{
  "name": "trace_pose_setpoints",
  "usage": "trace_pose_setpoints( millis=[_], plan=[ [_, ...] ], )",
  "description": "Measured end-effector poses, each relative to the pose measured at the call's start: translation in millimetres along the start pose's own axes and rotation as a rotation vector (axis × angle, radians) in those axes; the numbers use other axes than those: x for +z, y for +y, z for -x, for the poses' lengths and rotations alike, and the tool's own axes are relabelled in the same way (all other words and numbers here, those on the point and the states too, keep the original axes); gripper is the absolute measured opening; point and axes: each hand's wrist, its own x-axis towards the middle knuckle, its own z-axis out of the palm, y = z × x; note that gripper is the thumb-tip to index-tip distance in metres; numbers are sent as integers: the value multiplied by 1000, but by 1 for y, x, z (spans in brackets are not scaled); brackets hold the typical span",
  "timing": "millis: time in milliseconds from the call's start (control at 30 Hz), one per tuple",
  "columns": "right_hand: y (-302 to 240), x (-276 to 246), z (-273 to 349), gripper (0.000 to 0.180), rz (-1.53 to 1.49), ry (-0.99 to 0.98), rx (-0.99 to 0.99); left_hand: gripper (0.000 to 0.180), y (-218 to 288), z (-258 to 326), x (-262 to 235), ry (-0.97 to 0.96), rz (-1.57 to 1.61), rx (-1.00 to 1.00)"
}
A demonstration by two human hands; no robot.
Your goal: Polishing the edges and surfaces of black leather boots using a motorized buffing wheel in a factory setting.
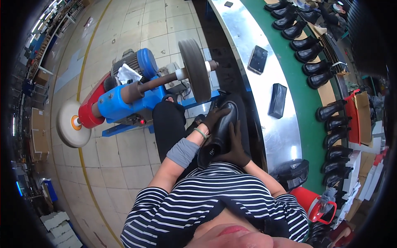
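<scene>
A glossy black ankle boot [223, 128] lies across my lap, its toe pointing away from me and its opening close to my waist. My left hand [211, 120], in a dark brown glove, grips the boot's left side near the toe. Along the right side of the boot, my gloved right hand [237, 145] steadies it, its fingers pointing toward the toe and its thumb near the opening. Beyond my knees stands a blue and red polishing machine [120, 99]. Its dark wheel [194, 70] is the part nearest the boot.
A pale buffing wheel [73, 124] sits at the machine's left end. On the metal bench [281, 138] to my right lie a phone [258, 59] and a black block-shaped item [277, 100]. Several black boots [309, 53] line the green surface [308, 124] beyond. A red container [306, 199] stands near my right elbow.
</scene>
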Motion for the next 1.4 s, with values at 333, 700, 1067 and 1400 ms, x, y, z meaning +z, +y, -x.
trace_pose_setpoints(
  millis=[333, 700, 1067, 1400],
  plan=[
    [1, 15, 2, 98, -395, -33, 257, 55, -10, -25, -10, 428, 461, -218],
    [-9, 4, -82, 33, -1701, -141, 568, 39, 4, -63, -90, -10, 943, 234],
    [-8, -40, -18, 65, -894, -235, 604, 65, 12, -2, -43, -100, 1014, 235],
    [-82, -35, -111, 106, 573, -561, -306, 66, -46, -62, -136, 387, 854, 297]
  ],
)
